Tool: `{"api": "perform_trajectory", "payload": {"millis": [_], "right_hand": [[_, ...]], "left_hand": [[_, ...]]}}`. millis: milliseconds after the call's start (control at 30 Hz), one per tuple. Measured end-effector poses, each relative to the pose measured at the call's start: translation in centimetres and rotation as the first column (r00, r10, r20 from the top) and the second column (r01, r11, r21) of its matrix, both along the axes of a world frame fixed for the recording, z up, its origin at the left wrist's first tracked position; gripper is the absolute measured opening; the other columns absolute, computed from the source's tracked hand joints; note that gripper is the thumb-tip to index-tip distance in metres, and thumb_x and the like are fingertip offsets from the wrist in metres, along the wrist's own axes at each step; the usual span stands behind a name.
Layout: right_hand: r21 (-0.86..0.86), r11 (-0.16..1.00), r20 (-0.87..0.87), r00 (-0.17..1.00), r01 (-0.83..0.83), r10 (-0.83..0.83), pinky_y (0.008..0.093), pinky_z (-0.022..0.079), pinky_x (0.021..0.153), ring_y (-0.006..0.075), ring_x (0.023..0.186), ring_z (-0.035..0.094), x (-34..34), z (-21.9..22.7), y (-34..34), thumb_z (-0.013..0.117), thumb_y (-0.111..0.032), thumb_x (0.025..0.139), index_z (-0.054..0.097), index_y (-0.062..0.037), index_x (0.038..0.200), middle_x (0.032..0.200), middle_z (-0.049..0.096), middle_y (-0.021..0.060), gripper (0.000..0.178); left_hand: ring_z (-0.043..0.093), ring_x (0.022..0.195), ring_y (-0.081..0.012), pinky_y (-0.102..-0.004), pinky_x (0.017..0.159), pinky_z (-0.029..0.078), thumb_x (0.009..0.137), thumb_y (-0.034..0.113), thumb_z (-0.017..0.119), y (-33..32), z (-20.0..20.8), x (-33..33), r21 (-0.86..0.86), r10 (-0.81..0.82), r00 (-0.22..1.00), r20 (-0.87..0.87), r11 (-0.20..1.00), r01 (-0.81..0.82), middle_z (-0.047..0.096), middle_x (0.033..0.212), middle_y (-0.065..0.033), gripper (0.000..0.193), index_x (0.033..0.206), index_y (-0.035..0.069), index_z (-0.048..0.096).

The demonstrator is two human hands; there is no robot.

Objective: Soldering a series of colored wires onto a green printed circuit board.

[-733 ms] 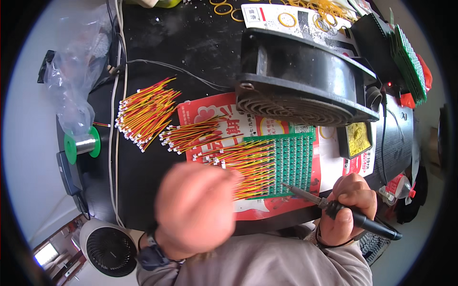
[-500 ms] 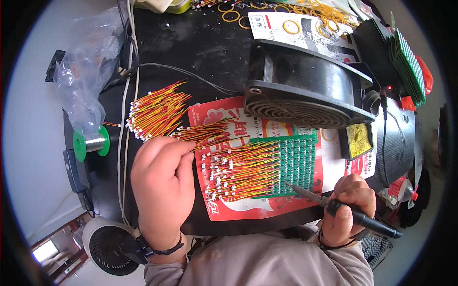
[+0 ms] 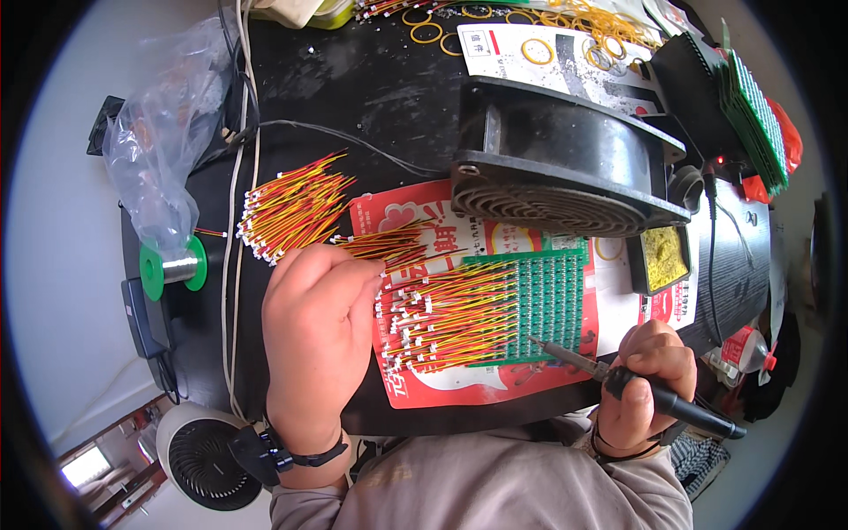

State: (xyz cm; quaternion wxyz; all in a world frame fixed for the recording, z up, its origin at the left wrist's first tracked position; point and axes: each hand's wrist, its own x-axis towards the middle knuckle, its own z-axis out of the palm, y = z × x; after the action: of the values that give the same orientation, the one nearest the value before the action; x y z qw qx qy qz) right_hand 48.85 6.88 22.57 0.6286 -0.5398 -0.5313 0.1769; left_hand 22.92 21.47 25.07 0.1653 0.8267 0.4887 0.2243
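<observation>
Black soldering iron [image 3: 678, 410] | right hand [image 3: 632, 420] curled round it | left hand [image 3: 320, 322] arched beside wires [image 3: 397, 249] (pinch unclear)

on the worktop [image 3: 380, 97], the circuit board [image 3: 552, 305] lay on a sheet [image 3: 548, 377], wires [image 3: 468, 300] across its left part; the fan [image 3: 565, 150] stood behind, the sponge tray [image 3: 638, 267] right, the spool [image 3: 178, 268] far left.
</observation>
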Motion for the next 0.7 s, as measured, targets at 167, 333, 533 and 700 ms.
{"api": "perform_trajectory", "payload": {"millis": [167,333,533,700], "right_hand": [[-0.008,1.0,0.009,1.0,-0.021,0.021,0.0324,0.041,0.047,0.0178,0.051,0.05,0.2,0.05,-0.01,0.073,-0.018,0.085,0.059,0.0015,0.089,0.068,0.057,0.0088,0.024],[-0.016,0.999,0.023,0.999,-0.029,0.03,0.0326,0.041,0.047,0.0181,0.051,0.05,0.26,0.13,-0.01,0.072,-0.017,0.085,0.059,0.0021,0.09,0.068,0.057,0.0091,0.023],[-0.012,0.999,0.049,0.998,-0.041,0.041,0.0327,0.041,0.047,0.0185,0.051,0.05,0.35,0.2,0.14,0.07,-0.014,0.083,0.059,0.002,0.089,0.067,0.056,0.0093,0.02],[0.004,0.999,0.039,0.999,-0.035,0.035,0.0328,0.041,0.047,0.0186,0.051,0.049,0.31,0.11,0.28,0.07,-0.013,0.082,0.059,0.002,0.089,0.066,0.055,0.0087,0.02]], "left_hand": [[0.062,0.081,-0.0301,-0.0407,0.072,0.051,0.078,-0.004,0.078,0.1,-0.01,0.1,0.01,-0.034,0.999,0.001,0.999,0.034,0.065,0.084,-0.0098,0.014,0.09,0.001,0.076],[0.062,0.084,-0.0296,-0.0407,0.073,0.051,0.077,-0.002,0.079,0.41,0.19,-0.18,-0.01,-0.075,0.997,-0.008,0.997,0.075,0.066,0.086,-0.0091,0.014,0.09,0.003,0.077],[0.062,0.085,-0.03,-0.0414,0.074,0.051,0.077,-0.002,0.078,0.36,-0.28,0.14,0.039,-0.071,0.997,0.004,0.997,0.071,0.066,0.086,-0.0087,0.011,0.087,0.003,0.075],[0.063,0.08,-0.0307,-0.0403,0.073,0.052,0.076,-0.004,0.077,0.71,-0.09,-0.29,0.052,-0.079,0.996,0.048,0.996,0.077,0.067,0.084,-0.0099,0.012,0.083,0.002,0.07]]}}
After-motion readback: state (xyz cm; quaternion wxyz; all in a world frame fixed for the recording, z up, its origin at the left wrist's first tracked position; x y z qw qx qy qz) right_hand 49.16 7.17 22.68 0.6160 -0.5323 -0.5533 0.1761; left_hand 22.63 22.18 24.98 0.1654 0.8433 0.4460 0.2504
